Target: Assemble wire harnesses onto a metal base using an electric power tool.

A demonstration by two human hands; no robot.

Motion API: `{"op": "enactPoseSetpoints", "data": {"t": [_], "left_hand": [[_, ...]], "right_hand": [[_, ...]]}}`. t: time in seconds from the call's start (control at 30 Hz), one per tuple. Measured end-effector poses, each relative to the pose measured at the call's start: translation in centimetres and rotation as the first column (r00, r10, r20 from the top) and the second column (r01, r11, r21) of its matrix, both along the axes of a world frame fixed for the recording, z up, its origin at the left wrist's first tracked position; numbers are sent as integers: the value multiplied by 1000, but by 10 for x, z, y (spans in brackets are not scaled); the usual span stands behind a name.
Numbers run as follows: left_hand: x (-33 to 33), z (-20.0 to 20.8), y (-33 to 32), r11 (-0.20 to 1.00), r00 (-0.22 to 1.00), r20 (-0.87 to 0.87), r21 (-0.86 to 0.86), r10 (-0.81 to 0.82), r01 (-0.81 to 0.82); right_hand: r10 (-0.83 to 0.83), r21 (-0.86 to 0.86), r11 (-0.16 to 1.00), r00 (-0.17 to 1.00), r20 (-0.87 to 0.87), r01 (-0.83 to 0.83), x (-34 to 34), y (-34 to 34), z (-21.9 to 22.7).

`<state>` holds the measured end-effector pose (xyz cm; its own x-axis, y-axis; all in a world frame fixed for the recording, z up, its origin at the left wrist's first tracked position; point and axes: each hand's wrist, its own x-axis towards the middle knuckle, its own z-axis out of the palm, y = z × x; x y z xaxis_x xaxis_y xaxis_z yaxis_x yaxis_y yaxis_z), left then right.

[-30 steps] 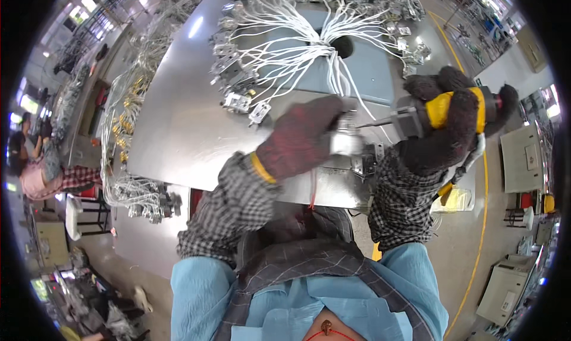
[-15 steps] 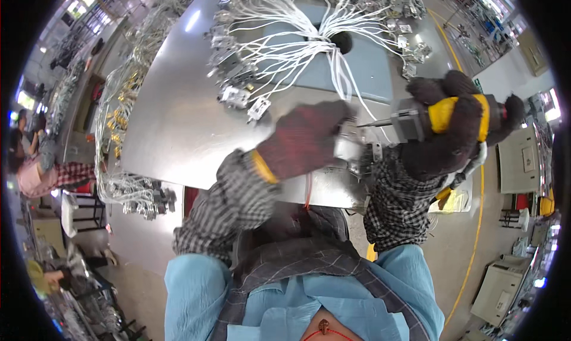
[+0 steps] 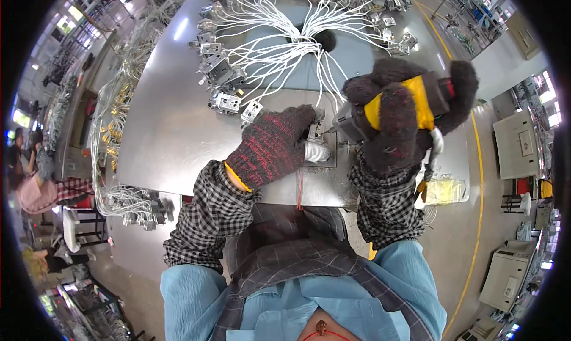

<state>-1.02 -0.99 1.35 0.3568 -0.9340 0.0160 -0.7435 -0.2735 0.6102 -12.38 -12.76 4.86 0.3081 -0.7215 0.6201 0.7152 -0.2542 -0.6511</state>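
My left hand (image 3: 267, 143), in a dark red-flecked knit glove, is closed on a small metal-cased connector (image 3: 316, 132) over a small metal plate (image 3: 328, 158) near the table's front edge. White wrapping covers its thumb tip. A white wire seems to run up from the connector to the bundle. In my right hand (image 3: 389, 136), also gloved, is a yellow-and-black power screwdriver (image 3: 423, 100) lying sideways. Its fingers wrap round the body. The tool's thin bit points left, right beside the connector; whether it touches a screw I cannot tell.
A bundle of white wires (image 3: 306, 44) fans out over a blue-grey panel (image 3: 351, 52), ending in several metal connectors (image 3: 226, 103). The steel table (image 3: 157, 127) spans the middle. A yellow-clear packet (image 3: 445, 190) lies at its right. More harnesses (image 3: 113, 127) hang at the left, near another person (image 3: 44, 177).
Both hands have moved left, the left with the connector and the right with the power screwdriver. The bit is now closer to the connector, and the whole view has shifted slightly.
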Motion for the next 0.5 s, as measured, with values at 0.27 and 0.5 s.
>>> {"op": "enactPoseSetpoints", "data": {"t": [0.27, 0.5], "left_hand": [[15, 1, 28, 967, 988, 149, -256, 32, 7], [35, -10, 36, 909, 759, 650, 292, 40, -298]], "right_hand": [[-46, -224, 974, 999, -5, 43, 4, 5, -11], [-43, -362, 932, 998, -45, 23, 4, -8, -15]]}}
